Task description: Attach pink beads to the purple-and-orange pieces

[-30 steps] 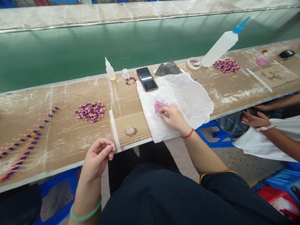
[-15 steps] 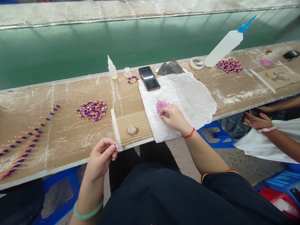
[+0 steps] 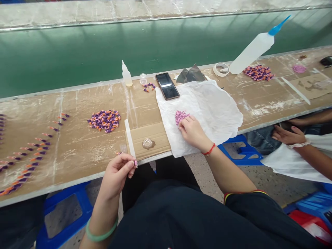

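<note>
My left hand [image 3: 120, 172], near the table's front edge, pinches a small pink piece [image 3: 135, 163] between thumb and forefinger. Most of that piece is hidden by the fingers. My right hand [image 3: 193, 132] rests on a white cloth-like sheet [image 3: 215, 114], fingertips together at the lower edge of a pile of tiny pink pieces [image 3: 180, 117]. Whether they grip one is hidden. Between my hands a small clear round dish [image 3: 147, 143] stands on a cardboard piece [image 3: 158, 133], beside a white strip [image 3: 129, 138]. A heap of small purple-and-orange pieces [image 3: 105, 120] lies beyond my left hand.
Rows of purple-and-orange pieces [image 3: 36, 158] lie at the left. Behind are a small dropper bottle [image 3: 127, 74], a phone [image 3: 167, 85], a tape roll [image 3: 221, 69] and a tilted large bottle [image 3: 251, 52]. Another person's hand [image 3: 289, 134] is at the right, below the table edge.
The view has shifted slightly, so the table things sit a little further right. My left hand keeps its pinch on the pink piece. My right fingertips stay at the pile.
</note>
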The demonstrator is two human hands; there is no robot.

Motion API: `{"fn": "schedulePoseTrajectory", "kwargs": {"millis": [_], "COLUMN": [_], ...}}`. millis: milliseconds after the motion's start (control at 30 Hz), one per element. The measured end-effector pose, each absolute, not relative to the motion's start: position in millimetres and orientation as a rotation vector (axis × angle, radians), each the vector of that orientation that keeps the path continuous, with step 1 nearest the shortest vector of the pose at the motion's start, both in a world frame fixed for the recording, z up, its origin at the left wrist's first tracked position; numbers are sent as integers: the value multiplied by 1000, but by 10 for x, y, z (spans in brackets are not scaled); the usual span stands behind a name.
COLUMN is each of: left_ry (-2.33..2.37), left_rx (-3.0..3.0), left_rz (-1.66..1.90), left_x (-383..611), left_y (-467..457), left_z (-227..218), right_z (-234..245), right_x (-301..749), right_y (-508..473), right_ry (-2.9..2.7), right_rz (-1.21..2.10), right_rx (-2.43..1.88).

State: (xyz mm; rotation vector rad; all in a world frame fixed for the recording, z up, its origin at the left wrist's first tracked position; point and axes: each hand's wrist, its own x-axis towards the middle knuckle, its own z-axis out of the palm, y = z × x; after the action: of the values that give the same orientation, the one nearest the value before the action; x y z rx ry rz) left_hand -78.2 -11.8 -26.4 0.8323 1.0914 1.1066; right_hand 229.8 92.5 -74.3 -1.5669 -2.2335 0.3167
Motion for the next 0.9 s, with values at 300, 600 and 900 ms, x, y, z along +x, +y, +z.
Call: {"fn": "schedulePoseTrajectory", "kwargs": {"millis": [300, 600, 900], "left_ry": [1269, 1169, 1216], "left_rx": [1442, 1739, 1795], "left_rz": [1031, 980, 952], "left_x": [-376, -40, -48], "left_y": [51, 186, 157], "left_z": [-28, 163, 126], "right_z": [-202, 306, 231], "right_x": [2157, 1859, 1755], "right_y": [627, 353, 286], "right_ry": [-2199, -2318, -2420], "right_rz": [548, 587, 372], "right_rx": [-1299, -999, -983]}}
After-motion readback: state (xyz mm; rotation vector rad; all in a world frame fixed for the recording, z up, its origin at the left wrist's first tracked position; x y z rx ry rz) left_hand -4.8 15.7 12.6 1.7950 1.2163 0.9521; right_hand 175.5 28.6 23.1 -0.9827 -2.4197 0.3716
